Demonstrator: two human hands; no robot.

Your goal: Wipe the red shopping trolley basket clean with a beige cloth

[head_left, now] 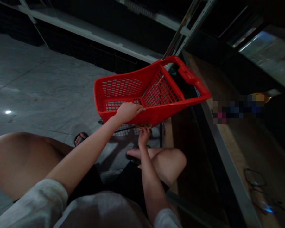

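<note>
A red plastic shopping cart [118, 76] with grid walls stands in front of me, its handle toward the upper right. My left hand [129, 112] is closed over the near rim of the cart's basket, thumb side toward the handle. Just below, my right hand [144, 135] pinches a small brownish, cloth-like thing [143, 126] against the lower outside of the near wall. Its exact kind is too dark to make out. Part of the cart's dark wheeled frame [123, 128] shows under the basket.
A wooden ledge [235, 155] with a metal edge runs along the right, with eyeglasses [255, 177] on it and a blurred-out patch farther up. White metal shelving [97, 39] with black crates [102, 58] below crosses the back. Grey concrete floor [49, 88] extends left.
</note>
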